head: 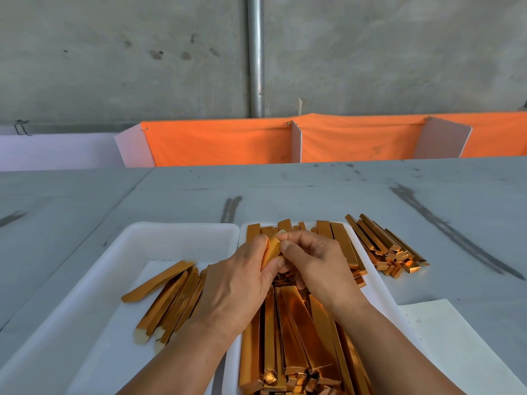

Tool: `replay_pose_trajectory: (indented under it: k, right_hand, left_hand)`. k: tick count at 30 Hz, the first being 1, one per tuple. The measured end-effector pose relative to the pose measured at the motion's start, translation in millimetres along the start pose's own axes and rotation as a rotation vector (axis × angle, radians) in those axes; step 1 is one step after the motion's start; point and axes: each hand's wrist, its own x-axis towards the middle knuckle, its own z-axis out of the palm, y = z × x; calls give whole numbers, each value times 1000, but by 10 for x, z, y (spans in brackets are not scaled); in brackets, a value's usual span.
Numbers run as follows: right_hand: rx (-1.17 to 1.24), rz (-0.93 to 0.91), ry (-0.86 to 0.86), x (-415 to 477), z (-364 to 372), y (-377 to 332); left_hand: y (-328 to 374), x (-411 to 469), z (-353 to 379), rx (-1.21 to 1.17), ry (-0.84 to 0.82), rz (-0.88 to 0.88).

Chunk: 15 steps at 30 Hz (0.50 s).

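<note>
Gold strips (296, 317) in two white trays (182, 228)

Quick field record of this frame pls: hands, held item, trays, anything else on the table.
left hand: pinches strip
right hand: pinches same strip
strip: gold, above right tray
left tray: white, holds loose strips
right tray: white, holds heap of strips
pile: gold strips on table, right of trays
paper: sheet, near right

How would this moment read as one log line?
left hand and right hand: pinching shiny gold card strip | above: white plastic tray of strips
</note>
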Motion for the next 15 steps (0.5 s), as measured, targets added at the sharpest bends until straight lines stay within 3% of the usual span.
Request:
replay_pose_trajectory:
  k: [5, 10, 15]
  right_hand:
    - [56, 9, 34, 22, -11, -1]
    - [200, 155, 80, 69, -75, 18]
    - [409, 250, -54, 84, -119, 25]
  left_hand:
    - [0, 11, -9, -48, 9, -9]
    - [18, -7, -33, -124, -4, 39]
    - [43, -9, -58, -148, -21, 73]
